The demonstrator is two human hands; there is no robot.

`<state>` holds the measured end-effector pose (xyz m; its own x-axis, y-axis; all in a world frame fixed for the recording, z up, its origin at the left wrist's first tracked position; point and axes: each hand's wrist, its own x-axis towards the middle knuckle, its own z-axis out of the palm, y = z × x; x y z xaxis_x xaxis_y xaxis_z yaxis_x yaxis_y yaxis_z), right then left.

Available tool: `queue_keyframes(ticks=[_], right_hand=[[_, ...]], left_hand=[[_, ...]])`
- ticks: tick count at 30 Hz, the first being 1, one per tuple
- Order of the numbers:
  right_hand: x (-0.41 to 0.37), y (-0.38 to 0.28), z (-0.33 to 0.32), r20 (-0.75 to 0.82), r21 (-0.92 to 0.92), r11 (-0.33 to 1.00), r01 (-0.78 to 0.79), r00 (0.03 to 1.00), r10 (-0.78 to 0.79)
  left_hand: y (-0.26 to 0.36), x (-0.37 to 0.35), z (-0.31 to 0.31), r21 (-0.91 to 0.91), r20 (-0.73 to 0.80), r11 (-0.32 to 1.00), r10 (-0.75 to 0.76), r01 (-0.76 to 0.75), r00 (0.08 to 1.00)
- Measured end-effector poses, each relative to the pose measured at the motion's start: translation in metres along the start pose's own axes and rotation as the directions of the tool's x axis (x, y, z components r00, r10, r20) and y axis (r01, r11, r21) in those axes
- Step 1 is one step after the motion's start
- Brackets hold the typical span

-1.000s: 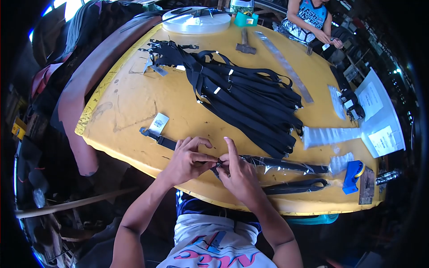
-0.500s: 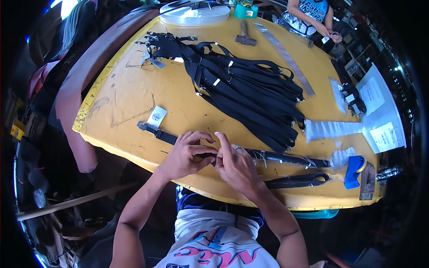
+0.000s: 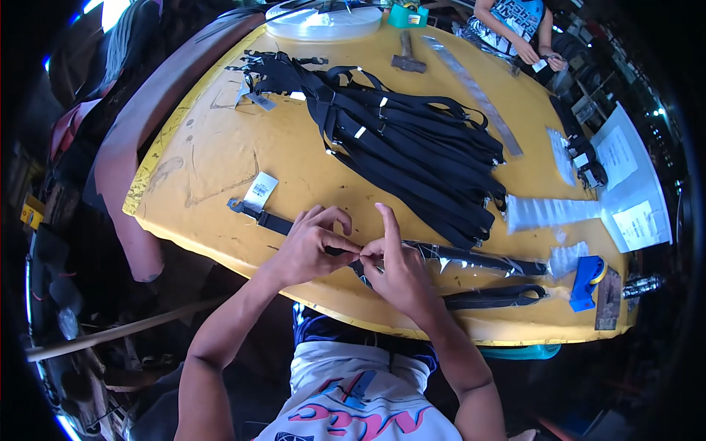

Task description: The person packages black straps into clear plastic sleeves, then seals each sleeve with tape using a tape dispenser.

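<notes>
A black webbing strap (image 3: 275, 223) lies near the table's front edge, with a buckle (image 3: 243, 209) and a white tag (image 3: 260, 191) at its left end. My left hand (image 3: 315, 248) is closed in a pinch on this strap. My right hand (image 3: 397, 270) meets it there, thumb and fingers pinched together at the strap, index finger pointing up. The exact spot between the fingertips is too small to make out. To the right of my hands, a black strap in clear plastic (image 3: 478, 260) and a looped black strap (image 3: 496, 296) lie on the table.
A large bundle of black straps (image 3: 397, 140) covers the middle of the yellow table (image 3: 169, 191). Beyond it are a hammer (image 3: 407, 60) and a metal ruler (image 3: 471, 92). At right stand a blue tape dispenser (image 3: 585, 283) and a white box (image 3: 632, 176). Another person (image 3: 518, 33) works at the far right.
My fingertips have drawn together at the strap, and my right index finger has lifted higher. The view has shifted slightly; the straps on the table look unmoved.
</notes>
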<state>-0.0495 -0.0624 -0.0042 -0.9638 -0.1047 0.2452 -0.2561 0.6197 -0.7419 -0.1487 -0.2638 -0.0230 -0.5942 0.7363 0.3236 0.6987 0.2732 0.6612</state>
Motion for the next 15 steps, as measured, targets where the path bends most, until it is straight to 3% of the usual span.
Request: queue_keyframes(ticks=[2,5,8,15], right_hand=[[0.001,-0.004,-0.006,0.071,0.049,0.988,-0.143,0.988,0.14],[-0.002,-0.002,-0.008,0.021,0.163,0.98,-0.113,0.994,0.111],[-0.008,-0.001,-0.005,0.025,0.033,0.999,-0.015,1.0,0.014],[-0.004,0.001,-0.009,-0.014,0.078,0.996,-0.041,0.999,0.042]], left_hand=[[0.0,-0.001,0.0,0.031,-0.013,0.999,0.023,-0.022,1.0],[0.0,0.0,0.0,0.052,-0.008,0.998,0.046,-0.046,0.999],[0.003,0.002,-0.003,0.092,-0.001,0.991,0.096,-0.096,0.995],[-0.003,0.007,-0.002,0.117,0.034,0.97,0.212,-0.214,0.977]])
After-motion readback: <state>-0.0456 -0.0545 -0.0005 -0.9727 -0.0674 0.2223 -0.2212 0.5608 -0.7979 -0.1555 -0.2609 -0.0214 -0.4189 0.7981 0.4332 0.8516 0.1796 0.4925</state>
